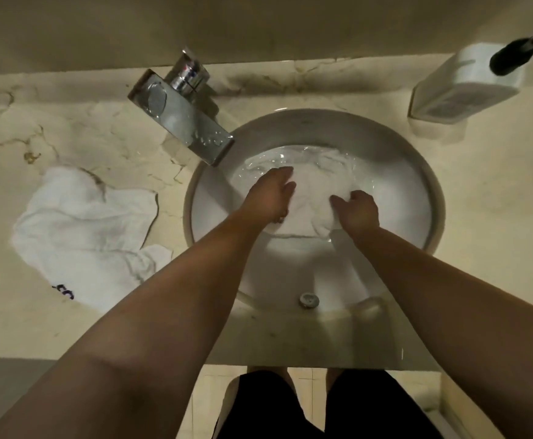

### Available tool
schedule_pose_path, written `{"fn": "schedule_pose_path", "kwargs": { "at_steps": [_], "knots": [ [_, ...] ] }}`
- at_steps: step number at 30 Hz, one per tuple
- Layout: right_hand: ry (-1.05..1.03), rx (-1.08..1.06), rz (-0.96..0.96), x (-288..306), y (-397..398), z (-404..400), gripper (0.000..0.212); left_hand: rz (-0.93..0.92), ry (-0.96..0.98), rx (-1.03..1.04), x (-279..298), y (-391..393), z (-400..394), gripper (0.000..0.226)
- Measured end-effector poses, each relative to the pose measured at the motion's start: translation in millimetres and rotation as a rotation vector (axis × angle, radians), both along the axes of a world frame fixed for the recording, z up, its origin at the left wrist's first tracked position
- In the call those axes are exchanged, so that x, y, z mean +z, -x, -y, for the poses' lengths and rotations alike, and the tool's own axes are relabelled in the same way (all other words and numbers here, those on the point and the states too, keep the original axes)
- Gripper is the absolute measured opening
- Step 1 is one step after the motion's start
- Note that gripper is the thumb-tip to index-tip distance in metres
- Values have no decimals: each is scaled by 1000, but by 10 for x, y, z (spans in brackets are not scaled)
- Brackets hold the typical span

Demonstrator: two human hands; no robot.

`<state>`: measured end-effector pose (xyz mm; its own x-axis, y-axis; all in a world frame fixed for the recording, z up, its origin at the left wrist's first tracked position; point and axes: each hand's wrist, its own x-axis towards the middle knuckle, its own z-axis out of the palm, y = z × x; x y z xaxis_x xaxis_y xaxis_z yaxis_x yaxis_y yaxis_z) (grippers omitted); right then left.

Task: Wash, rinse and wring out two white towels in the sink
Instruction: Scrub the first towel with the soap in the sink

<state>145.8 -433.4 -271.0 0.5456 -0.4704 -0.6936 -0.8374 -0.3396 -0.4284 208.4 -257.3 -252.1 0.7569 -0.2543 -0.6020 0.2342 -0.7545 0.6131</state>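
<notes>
Our left hand lies flat on the wet towel in the sink, fingers stretched forward and holding nothing. Just beside it, our right hand is curled, fingers bunched into a fold of that towel. The cloth spreads beneath and ahead of both hands, sunk in shallow water. The second towel lies crumpled on the counter, well off to the left of our left hand.
</notes>
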Motion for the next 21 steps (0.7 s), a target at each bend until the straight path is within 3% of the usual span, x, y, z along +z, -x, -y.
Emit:
{"fn": "schedule_pose_path", "kwargs": {
  "at_steps": [2, 4, 9, 13, 16, 19, 21],
  "knots": [
    [-5, 41, 64, 2, 10, 33, 24, 40, -116, -143, -69, -45, 6, 48],
    [-8, 66, 175, 51, 31, 70, 25, 19, -138, -198, -38, -87, 8, 52],
    [-109, 28, 385, 296, 130, 130, 11, -49, -131, -258, 33, -73, 9, 35],
    [-208, 97, 400, 494, 140, 140, 11, 123, 71, -128, 262, -82, 182, 27],
    [-244, 265, 440, 756, 87, 145, 15, 89, 318, -90, 607, -138, 350, 33],
    [-199, 390, 518, 1037, 60, 175, 20, -62, 324, -190, 938, -204, 389, 34],
    [-151, 426, 583, 1196, 83, 203, 18, -58, 231, -262, 1148, -265, 329, 34]
  ]
}}
